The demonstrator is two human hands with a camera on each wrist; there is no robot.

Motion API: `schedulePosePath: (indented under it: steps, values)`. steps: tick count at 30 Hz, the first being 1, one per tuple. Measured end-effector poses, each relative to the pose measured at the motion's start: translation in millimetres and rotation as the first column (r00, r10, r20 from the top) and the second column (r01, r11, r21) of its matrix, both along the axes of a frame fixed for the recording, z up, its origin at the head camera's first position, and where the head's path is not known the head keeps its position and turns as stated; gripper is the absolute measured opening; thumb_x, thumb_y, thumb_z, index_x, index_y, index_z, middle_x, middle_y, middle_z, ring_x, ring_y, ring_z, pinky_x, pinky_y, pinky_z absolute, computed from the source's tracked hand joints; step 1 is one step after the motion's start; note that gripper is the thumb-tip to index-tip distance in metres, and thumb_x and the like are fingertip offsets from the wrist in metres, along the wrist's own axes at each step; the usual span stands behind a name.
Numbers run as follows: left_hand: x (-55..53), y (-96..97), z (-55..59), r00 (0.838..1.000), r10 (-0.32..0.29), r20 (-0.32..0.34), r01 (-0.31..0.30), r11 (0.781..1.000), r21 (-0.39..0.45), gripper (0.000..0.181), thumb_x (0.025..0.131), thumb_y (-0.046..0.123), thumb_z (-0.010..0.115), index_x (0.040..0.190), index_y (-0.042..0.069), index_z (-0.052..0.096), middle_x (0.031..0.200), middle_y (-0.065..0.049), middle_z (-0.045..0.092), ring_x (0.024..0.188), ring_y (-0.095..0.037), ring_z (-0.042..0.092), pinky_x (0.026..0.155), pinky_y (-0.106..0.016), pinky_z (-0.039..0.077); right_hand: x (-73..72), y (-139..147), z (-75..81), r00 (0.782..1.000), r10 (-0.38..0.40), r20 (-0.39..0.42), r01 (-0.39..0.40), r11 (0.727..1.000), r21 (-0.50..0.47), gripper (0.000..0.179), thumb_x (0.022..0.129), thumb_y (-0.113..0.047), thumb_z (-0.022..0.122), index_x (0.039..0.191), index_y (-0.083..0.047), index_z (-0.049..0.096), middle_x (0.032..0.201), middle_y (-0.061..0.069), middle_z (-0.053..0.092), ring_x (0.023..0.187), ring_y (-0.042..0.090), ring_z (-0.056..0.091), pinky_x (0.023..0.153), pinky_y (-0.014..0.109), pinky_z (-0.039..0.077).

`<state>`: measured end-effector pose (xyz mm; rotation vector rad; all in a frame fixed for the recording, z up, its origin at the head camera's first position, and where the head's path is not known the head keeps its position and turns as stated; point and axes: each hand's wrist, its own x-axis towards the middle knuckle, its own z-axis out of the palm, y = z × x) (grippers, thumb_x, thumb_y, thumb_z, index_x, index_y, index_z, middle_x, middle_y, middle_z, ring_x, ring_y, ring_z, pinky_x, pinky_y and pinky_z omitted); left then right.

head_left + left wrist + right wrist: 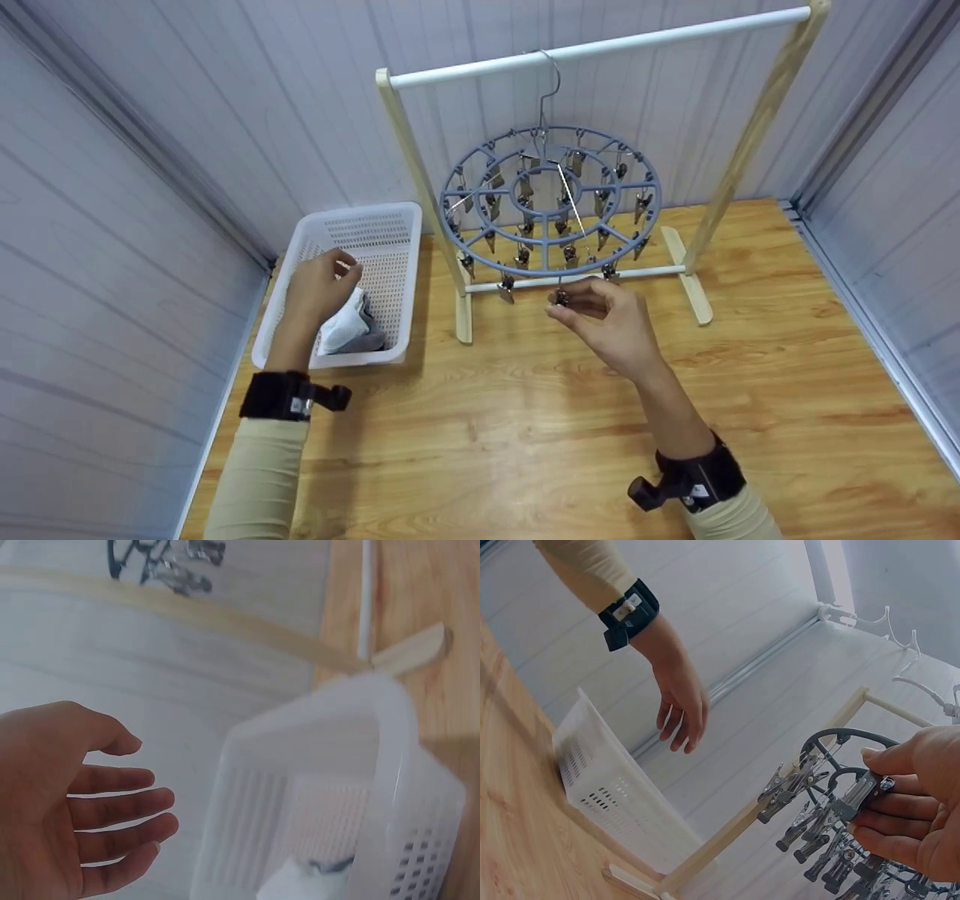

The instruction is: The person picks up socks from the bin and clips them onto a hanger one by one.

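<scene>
Spreading across the lower middle of the frame, the wooden floor [465,450] is giving room between the two beige sleeves [259,472], and it is stretching to the metal track along the right wall [911,165]. At the left, space is narrowing: the white basket [411,292] is sitting near the foot of the left wall [97,300], its raised rim standing around a white cloth [345,326] and a grey cloth [364,343] at its near end. The left hand [319,289] is hovering over that basket, fingers loosely bent and holding nothing. At the centre, the right hand [619,330] is pinching a metal clip [559,298] between thumb and fingers, just below the near edge of the round blue-grey hanger [545,255]. The hanger is dangling by a hook from the white top bar [637,42] in the upper right half, with other clips hanging close around its rings. Standing in the way between basket and hanger is the left wooden post [415,165]; the right wooden post [745,157] is closing off the other side, and the lower white bar [660,271] is running low behind the right hand.
</scene>
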<state>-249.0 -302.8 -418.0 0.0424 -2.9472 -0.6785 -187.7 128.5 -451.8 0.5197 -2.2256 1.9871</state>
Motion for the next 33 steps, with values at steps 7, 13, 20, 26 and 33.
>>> schedulePosePath:
  steps: [7,13,20,26,33]
  values:
    - [-9.1,-23.0,-3.1,0.988,0.084,0.132,-0.068,0.990,-0.122,0.040,0.103,0.028,0.057,0.121,-0.005,0.070,0.115,-0.026,0.074,0.098,-0.044,0.072,0.082,-0.058,0.056,-0.1,2,1.9,1.000,0.022,0.013,-0.022,1.000,-0.004,0.030,0.091,-0.014,0.086,0.115,0.001,0.076,0.108,0.011,0.079,0.100,0.021,0.077,0.091,0.033,0.061]
    - [-12.1,-32.1,-7.3,0.968,0.123,0.218,-0.093,0.986,-0.141,0.044,0.101,0.030,0.055,0.123,-0.006,0.069,0.121,-0.029,0.071,0.105,-0.046,0.068,0.087,-0.059,0.054,0.0,4,4.7,0.999,0.033,0.018,-0.033,0.999,0.017,0.029,0.091,-0.015,0.086,0.114,-0.001,0.076,0.108,0.011,0.079,0.101,0.022,0.077,0.091,0.031,0.061]
    - [-16.2,-37.5,-14.3,0.951,0.125,0.284,-0.088,0.986,-0.139,0.042,0.101,0.027,0.055,0.117,-0.008,0.069,0.120,-0.032,0.069,0.100,-0.044,0.066,0.086,-0.057,0.054,0.8,7,7.4,0.999,0.030,0.023,-0.030,0.999,0.032,0.031,0.091,-0.016,0.086,0.115,0.000,0.075,0.110,0.010,0.078,0.102,0.021,0.077,0.092,0.031,0.060]
    - [-22.0,-45.0,-23.2,0.917,0.152,0.370,-0.111,0.986,-0.128,0.038,0.100,0.027,0.053,0.109,-0.008,0.065,0.108,-0.026,0.066,0.089,-0.035,0.059,0.079,-0.050,0.052,0.9,7,6.5,0.999,0.012,0.035,-0.013,0.999,0.032,0.034,0.091,-0.018,0.087,0.116,0.002,0.075,0.110,0.008,0.078,0.102,0.019,0.076,0.093,0.031,0.060]
    - [-24.4,-51.4,-30.0,0.842,0.176,0.510,-0.153,0.984,-0.086,0.061,0.105,0.027,0.051,0.144,-0.019,0.047,0.142,-0.040,0.052,0.124,-0.050,0.057,0.104,-0.059,0.050,-0.9,4,4.0,1.000,0.007,0.012,-0.007,0.999,0.031,0.035,0.091,-0.017,0.087,0.115,0.005,0.074,0.108,0.009,0.079,0.099,0.020,0.077,0.091,0.031,0.061]
